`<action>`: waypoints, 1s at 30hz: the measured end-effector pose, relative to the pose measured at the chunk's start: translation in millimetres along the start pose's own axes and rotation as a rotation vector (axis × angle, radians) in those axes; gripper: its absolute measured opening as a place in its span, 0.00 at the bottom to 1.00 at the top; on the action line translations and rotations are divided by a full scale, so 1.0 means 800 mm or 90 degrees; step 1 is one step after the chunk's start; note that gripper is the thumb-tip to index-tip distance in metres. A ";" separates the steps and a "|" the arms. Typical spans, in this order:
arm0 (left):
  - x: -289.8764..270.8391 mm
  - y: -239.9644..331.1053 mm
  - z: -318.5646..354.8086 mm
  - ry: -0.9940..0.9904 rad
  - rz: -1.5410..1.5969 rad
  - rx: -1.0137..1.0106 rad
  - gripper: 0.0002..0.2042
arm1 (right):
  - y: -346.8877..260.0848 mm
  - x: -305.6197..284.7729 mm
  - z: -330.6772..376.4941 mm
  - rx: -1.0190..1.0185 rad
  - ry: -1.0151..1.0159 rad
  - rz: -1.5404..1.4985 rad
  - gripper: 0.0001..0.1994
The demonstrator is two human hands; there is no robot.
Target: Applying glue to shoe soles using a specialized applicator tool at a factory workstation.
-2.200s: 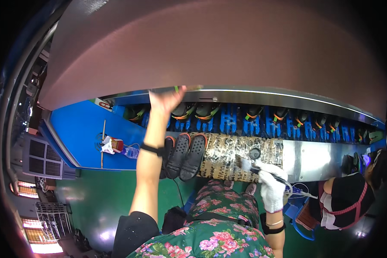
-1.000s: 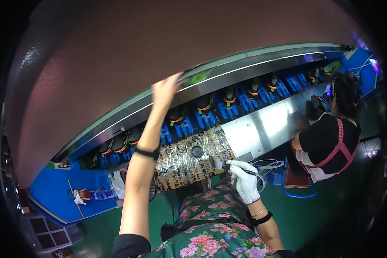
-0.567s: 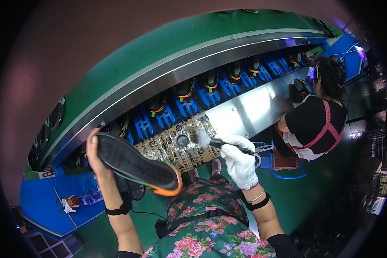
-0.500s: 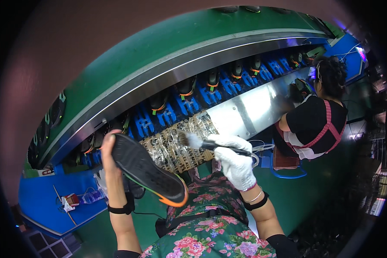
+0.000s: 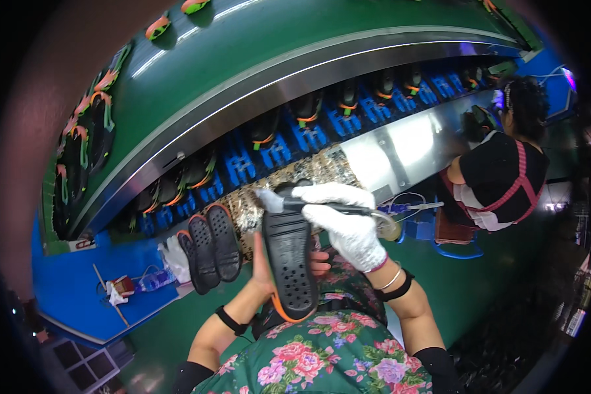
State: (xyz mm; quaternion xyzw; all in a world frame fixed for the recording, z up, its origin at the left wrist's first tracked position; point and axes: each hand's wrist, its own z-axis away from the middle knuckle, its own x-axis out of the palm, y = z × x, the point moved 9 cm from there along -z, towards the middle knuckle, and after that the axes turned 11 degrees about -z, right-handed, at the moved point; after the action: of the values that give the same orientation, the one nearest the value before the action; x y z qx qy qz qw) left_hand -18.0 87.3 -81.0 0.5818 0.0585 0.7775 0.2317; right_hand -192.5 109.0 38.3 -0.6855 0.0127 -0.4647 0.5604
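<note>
- Head view: black shoe sole (image 5: 289,259) with an orange rim, tread up, held upright over the lap.
- Left hand (image 5: 269,269), its grip closed around the sole from behind.
- Gloved right hand (image 5: 348,226), grip closed on a brush (image 5: 308,205), bristles on the sole's top end.
- Two more soles (image 5: 210,246) lie just left on the desk (image 5: 400,148).

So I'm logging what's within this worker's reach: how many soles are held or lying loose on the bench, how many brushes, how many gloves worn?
Black soles: 3, one in the left hand at, two on the bench at and
Brushes: 1, in the right hand
White gloves worn: 1
Total: 5
</note>
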 end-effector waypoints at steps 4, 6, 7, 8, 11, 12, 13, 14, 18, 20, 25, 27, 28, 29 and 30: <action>0.016 0.037 -0.018 0.033 0.110 0.149 0.60 | -0.010 -0.001 -0.003 -0.006 0.008 0.061 0.12; 0.032 0.063 -0.026 0.071 0.085 0.186 0.60 | -0.025 0.010 -0.004 -0.004 0.013 0.063 0.11; 0.041 0.076 -0.030 0.068 0.072 0.213 0.60 | -0.034 0.015 -0.006 -0.035 0.006 0.136 0.12; 0.047 0.087 -0.033 0.064 0.059 0.239 0.61 | -0.034 0.021 -0.008 -0.031 -0.003 0.128 0.12; 0.070 0.108 -0.035 -0.086 0.046 0.330 0.53 | -0.043 0.036 -0.014 -0.164 -0.069 0.318 0.12; 0.073 0.108 -0.034 -0.082 0.043 0.332 0.53 | -0.042 0.034 -0.021 -0.164 -0.072 0.313 0.12; 0.063 0.109 -0.033 0.041 0.106 0.331 0.55 | -0.064 0.053 -0.020 -0.309 -0.112 0.430 0.13; 0.048 0.103 -0.031 0.164 0.170 0.328 0.57 | -0.079 0.073 -0.011 -0.456 -0.151 0.546 0.15; 0.030 0.089 -0.037 0.307 -0.094 0.341 0.54 | -0.074 0.097 -0.001 -0.554 -0.194 0.679 0.20; 0.047 0.094 -0.037 0.363 -0.224 0.315 0.54 | -0.061 0.102 0.008 -0.530 -0.245 0.710 0.20; 0.014 0.094 -0.040 0.265 -0.129 0.316 0.51 | -0.065 0.079 0.001 -0.412 -0.160 0.490 0.13; 0.012 0.099 -0.039 0.287 -0.160 0.324 0.50 | -0.066 0.060 -0.005 -0.463 -0.077 0.472 0.12; 0.016 0.102 -0.037 0.310 -0.170 0.324 0.51 | -0.069 0.062 -0.004 -0.463 -0.073 0.472 0.12; 0.019 0.105 -0.035 0.334 -0.181 0.324 0.53 | -0.070 0.079 0.000 -0.480 -0.122 0.541 0.14; 0.019 0.108 -0.033 0.357 -0.192 0.324 0.54 | -0.067 0.091 0.005 -0.495 -0.173 0.611 0.16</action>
State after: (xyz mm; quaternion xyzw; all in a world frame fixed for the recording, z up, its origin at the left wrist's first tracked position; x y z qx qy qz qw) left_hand -71.2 22.0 -45.2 0.3705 0.3945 0.8241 0.1670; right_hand -175.5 92.3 125.4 -0.8098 0.4155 -0.0320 0.4130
